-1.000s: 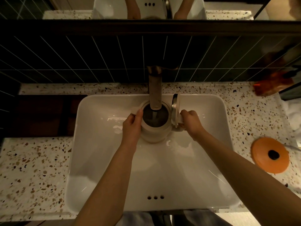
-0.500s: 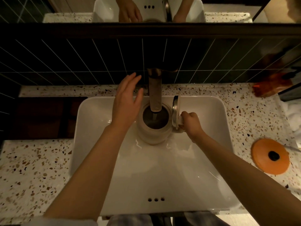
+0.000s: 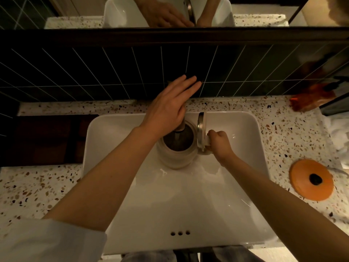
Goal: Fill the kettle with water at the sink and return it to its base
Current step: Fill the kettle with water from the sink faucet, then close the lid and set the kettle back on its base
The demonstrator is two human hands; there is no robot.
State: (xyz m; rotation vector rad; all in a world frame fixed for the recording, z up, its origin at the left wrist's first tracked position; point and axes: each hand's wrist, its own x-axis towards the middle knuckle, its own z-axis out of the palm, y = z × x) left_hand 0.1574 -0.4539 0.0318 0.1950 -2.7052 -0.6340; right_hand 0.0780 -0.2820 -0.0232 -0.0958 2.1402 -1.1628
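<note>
A pale kettle (image 3: 177, 157) stands in the white sink (image 3: 188, 201) with its lid (image 3: 201, 132) flipped up on the right. My right hand (image 3: 219, 141) is closed around the kettle's handle. A thin stream of water runs from the faucet spout (image 3: 180, 127) into the kettle's dark opening. My left hand (image 3: 170, 106) lies flat with its fingers spread over the top of the faucet, hiding most of it. The round orange kettle base (image 3: 311, 179) lies on the counter to the right of the sink.
A speckled terrazzo counter (image 3: 37, 190) surrounds the sink. Dark tiles and a mirror rise behind. An orange bottle (image 3: 311, 99) stands at the back right corner, and white cloth (image 3: 340, 133) lies at the far right edge.
My left hand has left the kettle's side and moved up and right, over the faucet. My right hand still holds the handle and the kettle has stayed under the spout.
</note>
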